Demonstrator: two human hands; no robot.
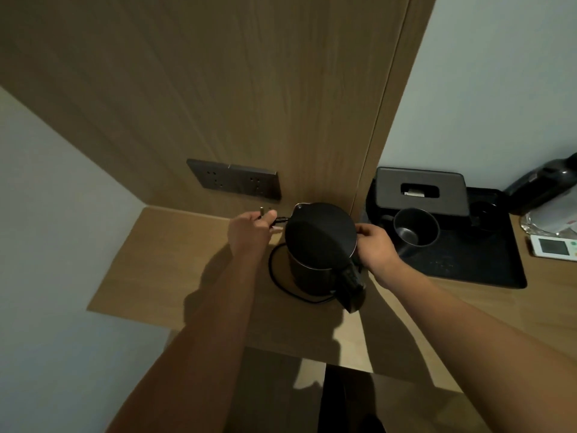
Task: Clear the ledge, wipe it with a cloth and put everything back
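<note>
- The black kettle [321,245] stands on the wooden ledge [175,264], close to the back panel, between the two hands; its lid is shut and its handle points toward the camera
- The left hand [249,234] sits just left of the kettle, fingers curled round the plug [265,214], whose metal prongs stick up toward the wall socket [234,182] without reaching it
- The cord [276,276] loops on the ledge round the kettle's base
- The right hand [376,248] holds the kettle's right side, fingers apparently wrapped at the lid's rim; dim light blurs the grip
- To the right, a dark tray [468,270] on the counter carries a metal cup [416,226] and a box [421,190]
</note>
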